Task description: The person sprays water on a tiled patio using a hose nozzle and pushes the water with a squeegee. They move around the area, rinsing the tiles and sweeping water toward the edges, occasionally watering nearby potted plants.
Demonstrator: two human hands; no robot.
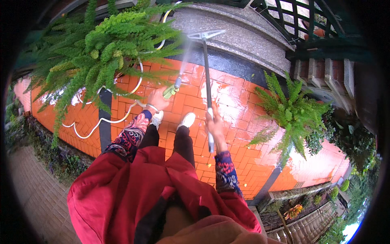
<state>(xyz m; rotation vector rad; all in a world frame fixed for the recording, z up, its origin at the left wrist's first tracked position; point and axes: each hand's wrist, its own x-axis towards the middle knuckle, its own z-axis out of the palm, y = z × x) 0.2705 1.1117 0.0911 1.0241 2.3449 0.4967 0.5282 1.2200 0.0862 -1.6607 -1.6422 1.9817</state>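
My left hand [158, 99] grips a green and grey hose spray nozzle [173, 87]. A jet of water [185, 58] leaves its tip towards the granite step [240, 52]. The white hose [112, 121] runs from near my left wrist across the tiles to the left. My right hand [215, 122] is closed around the pale grip of a long dark pole [207, 73]. At the pole's far end a white triangular frame head [204, 35], seemingly a squeegee or mop head, is over the granite steps. Spray partly blurs that head's left side.
Wet orange floor tiles [179, 102] lie under my white shoes [186, 120]. A large fern [106, 52] spreads at the left, a smaller one [280, 113] at the right. Dark green lattice [295, 18] stands beside the steps. Planted beds [61, 158] border the tiles.
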